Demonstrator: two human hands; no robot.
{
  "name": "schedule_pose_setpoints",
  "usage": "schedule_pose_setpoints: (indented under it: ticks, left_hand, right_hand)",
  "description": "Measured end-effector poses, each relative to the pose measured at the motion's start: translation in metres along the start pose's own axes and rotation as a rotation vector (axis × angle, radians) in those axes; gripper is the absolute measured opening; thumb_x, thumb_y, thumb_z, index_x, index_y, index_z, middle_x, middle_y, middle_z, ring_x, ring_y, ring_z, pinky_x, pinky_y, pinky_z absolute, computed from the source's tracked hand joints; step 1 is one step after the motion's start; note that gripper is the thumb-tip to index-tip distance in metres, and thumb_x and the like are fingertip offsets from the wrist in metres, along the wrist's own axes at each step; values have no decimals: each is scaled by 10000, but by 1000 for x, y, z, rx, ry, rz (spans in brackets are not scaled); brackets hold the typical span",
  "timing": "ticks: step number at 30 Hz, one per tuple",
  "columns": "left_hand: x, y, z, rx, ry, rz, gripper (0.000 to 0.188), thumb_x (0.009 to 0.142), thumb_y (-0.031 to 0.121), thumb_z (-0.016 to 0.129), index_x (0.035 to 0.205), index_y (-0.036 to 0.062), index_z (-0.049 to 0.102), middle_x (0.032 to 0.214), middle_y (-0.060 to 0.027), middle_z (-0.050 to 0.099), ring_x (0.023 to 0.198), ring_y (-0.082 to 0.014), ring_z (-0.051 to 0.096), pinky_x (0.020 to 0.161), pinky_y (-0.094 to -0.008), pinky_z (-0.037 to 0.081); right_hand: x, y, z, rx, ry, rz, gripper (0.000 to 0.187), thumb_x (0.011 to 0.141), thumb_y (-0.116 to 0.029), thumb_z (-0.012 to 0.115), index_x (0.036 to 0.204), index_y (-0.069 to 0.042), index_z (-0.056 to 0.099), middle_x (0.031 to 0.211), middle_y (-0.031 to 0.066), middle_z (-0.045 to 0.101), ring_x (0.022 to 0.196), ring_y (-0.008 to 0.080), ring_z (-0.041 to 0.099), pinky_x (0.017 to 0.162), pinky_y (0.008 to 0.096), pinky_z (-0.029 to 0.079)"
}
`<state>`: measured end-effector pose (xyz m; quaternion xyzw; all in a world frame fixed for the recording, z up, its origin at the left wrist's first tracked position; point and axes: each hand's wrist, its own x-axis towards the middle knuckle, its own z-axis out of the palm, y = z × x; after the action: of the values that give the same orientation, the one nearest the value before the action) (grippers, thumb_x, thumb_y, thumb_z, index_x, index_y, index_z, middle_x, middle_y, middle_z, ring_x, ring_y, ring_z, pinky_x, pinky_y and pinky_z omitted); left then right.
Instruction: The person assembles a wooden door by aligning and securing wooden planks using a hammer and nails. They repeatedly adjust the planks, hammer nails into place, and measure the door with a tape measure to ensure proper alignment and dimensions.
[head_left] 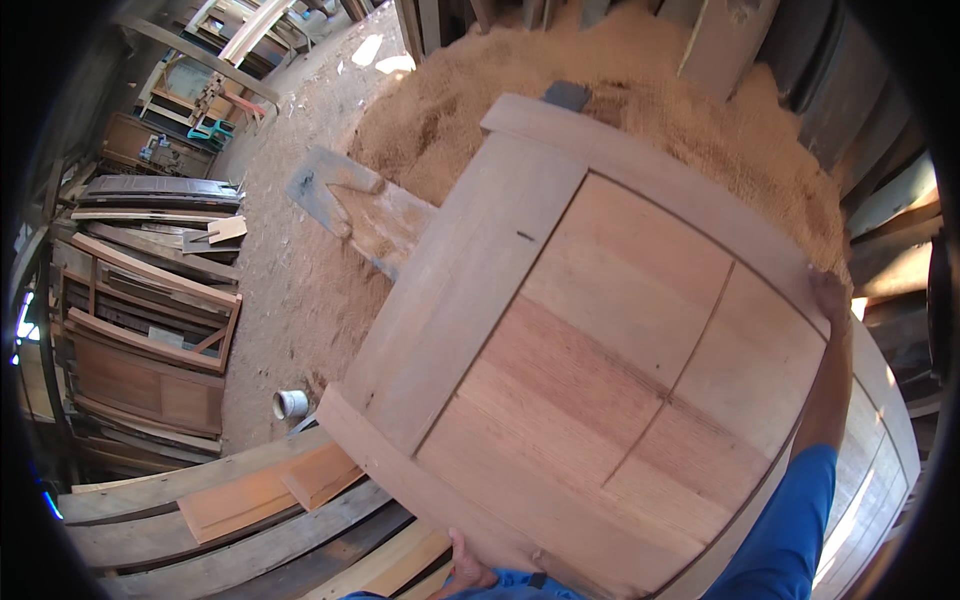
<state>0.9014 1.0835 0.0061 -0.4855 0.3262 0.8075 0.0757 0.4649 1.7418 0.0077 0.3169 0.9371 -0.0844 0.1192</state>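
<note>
A large framed wooden door panel [590, 360] fills the middle of the head view, tilted across it. Its inner boards are pale and reddish, with a thin dark cross-shaped line on them. My right hand [830, 297] grips the panel's right-hand frame edge, with the blue-sleeved arm reaching along that side. At the near edge, low in the picture, my left hand [468, 572] holds the frame with the thumb up; its other fingers are partly hidden. Under the panel's left side juts a dusty board with a notched end [335, 195].
A broad heap of sawdust [440, 95] lies beyond the panel. Stacked frames and boards [150, 340] line the left. Long planks [260, 525] sit near me at lower left, by a white cup-like container [291, 404]. More boards [735, 40] lean at the far right.
</note>
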Motion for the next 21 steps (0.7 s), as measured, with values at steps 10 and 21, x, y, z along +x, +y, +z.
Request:
schedule_pose_setpoints:
  ticks: [10, 21]
  left_hand:
    - [22, 41, 31, 35, 152, 67, 969, 844, 765, 487, 1525, 123, 240, 1541, -141, 327, 1389, -372, 337, 1137, -568, 279]
    - [62, 157, 44, 56, 146, 61, 968, 840, 768, 489, 1524, 128, 245, 1540, -142, 328, 1384, -375, 341, 1130, -564, 293]
  right_hand:
    - [-2, -34, 1, -72, 14, 129, 775, 904, -668, 435, 1178, 26, 644, 1226, 313, 595, 1241, 429, 524, 1043, 476, 378]
    - [-3, -140, 7, -52, 85, 122, 870, 864, -728, 443, 1269, 28, 591, 1302, 297, 561, 1267, 448, 495, 1069, 538, 336]
